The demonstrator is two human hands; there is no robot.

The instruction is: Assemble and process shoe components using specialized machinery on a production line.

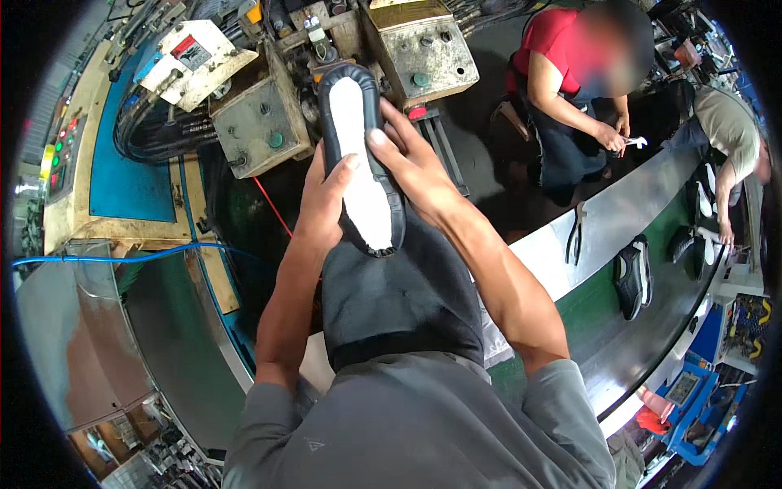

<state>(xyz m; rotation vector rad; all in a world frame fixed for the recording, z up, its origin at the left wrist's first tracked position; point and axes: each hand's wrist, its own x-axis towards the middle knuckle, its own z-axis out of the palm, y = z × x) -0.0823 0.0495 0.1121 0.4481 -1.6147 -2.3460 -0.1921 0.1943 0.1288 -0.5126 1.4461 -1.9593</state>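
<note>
- Your grey shirt [415, 428] lies nearest the camera, on the near side of the shoe upper; your dark apron [403, 293] spreads between the two.
- You hold the shoe upper [358, 163] out in front of you; its white underside faces the camera, framed by a puffy black rim, and its length runs away from your body.
- Your left hand [319, 196] grasps the left flank of the shoe upper, thumb laid on the white underside; its other fingers are mostly hidden behind.
- Your right hand [417, 167] grasps the right flank, thumb at the edge of the white, fingers reaching round the side; both hands are thus closed about the same piece.
- Left of the shoe upper sits a worn control box [262, 118] with a green button; beyond it and to the right, a second control box [428, 61].
- Farther left of the shoe upper, a blue hose [138, 256] crosses in front of a blue panel [134, 155].
- Right of the shoe upper runs a green tabletop [570, 326] with a metal ledge [643, 187]; pliers [577, 234] lie on the ledge, black shoes [633, 277] on the green.
- Well to the right and beyond the shoe upper, a co-worker in red [554, 41] holds a metal tool [635, 142]; another co-worker [725, 122] bends over the tabletop's far end.
</note>
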